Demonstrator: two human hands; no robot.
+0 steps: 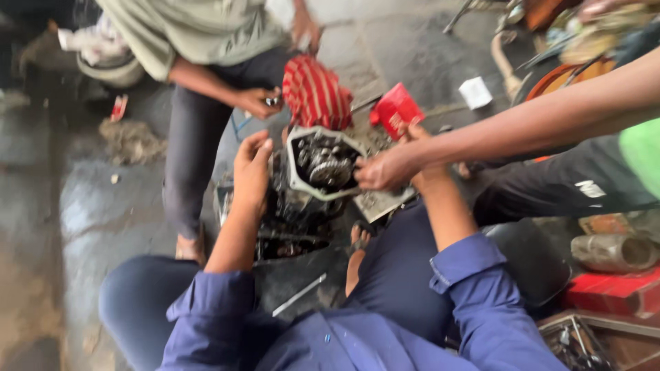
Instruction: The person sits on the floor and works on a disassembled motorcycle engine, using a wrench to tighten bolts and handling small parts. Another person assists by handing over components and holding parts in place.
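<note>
Here, centre frame: greasy engine block (302,206) on the floor (103,213), open gear housing (323,163) on top with gears showing. Left hand (251,172) rests against the block's left side, fingers curled on the casing, grip looks loose. Right hand (418,141) is just right of the housing, mostly hidden behind a co-worker's hand (381,170) that reaches in from the right and touches the housing rim; cannot tell its grip. Red carton (397,110) just above it. Red striped cloth (316,93) behind the housing. Second person upper left, hand (258,102) beside the cloth. Frame blurred.
</note>
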